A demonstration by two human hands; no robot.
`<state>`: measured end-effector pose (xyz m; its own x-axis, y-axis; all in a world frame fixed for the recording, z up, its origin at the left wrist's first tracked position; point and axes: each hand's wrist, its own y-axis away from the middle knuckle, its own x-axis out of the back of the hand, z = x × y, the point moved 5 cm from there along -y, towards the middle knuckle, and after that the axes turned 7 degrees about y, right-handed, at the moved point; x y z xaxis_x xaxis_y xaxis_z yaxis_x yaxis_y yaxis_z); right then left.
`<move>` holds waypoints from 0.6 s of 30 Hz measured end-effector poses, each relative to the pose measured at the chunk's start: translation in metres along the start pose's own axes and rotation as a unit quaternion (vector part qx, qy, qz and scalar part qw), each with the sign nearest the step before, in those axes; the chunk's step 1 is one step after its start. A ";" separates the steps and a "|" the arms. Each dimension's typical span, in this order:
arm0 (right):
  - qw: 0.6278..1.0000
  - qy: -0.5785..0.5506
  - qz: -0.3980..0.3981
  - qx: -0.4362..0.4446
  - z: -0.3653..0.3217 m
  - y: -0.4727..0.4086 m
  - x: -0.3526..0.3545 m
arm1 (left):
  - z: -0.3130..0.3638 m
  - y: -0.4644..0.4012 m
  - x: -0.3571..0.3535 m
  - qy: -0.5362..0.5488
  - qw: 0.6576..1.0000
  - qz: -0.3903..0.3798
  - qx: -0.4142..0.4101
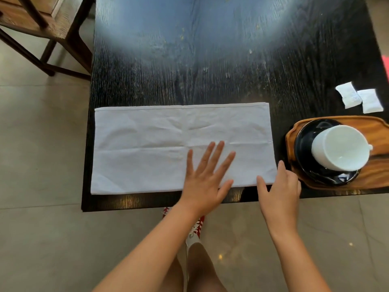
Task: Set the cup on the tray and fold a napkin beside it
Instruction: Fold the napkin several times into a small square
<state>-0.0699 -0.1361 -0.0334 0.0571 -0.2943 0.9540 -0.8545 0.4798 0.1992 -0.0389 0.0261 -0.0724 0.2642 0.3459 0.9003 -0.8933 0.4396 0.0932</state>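
Note:
A white cup (339,147) stands on a black saucer (303,135), which sits on a wooden tray (374,127) at the table's right. Left of the tray a white cloth napkin (147,148) lies as a long rectangle along the table's front edge. My left hand (207,175) presses flat on the napkin with its fingers spread and straight. My right hand (280,190) is at the napkin's near right corner, thumb on the cloth and forefinger along its right edge; its other fingers are hidden.
The dark wooden table (210,70) carries two white sachets (360,100) behind the tray. A wooden chair (48,28) stands on the tiled floor at the far left. My legs and a red-and-white shoe (196,228) show below the table's front edge.

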 end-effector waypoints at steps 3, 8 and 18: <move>0.998 -0.040 -0.001 -0.045 0.006 -0.007 0.002 | 0.010 -0.009 -0.017 -0.017 0.999 -0.032 0.017; 0.985 -0.127 -0.012 -0.116 0.021 -0.016 0.004 | 0.007 -0.010 -0.022 -0.025 0.999 -0.030 0.023; 0.889 -0.418 -0.059 -0.178 0.022 -0.013 0.004 | 0.011 -0.012 -0.021 -0.003 0.999 -0.008 0.041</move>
<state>-0.0695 -0.1620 -0.0368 -0.3961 -0.7998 0.4511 -0.6415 0.5925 0.4872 -0.0378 0.0048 -0.0875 0.2774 0.3340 0.9008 -0.9157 0.3758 0.1426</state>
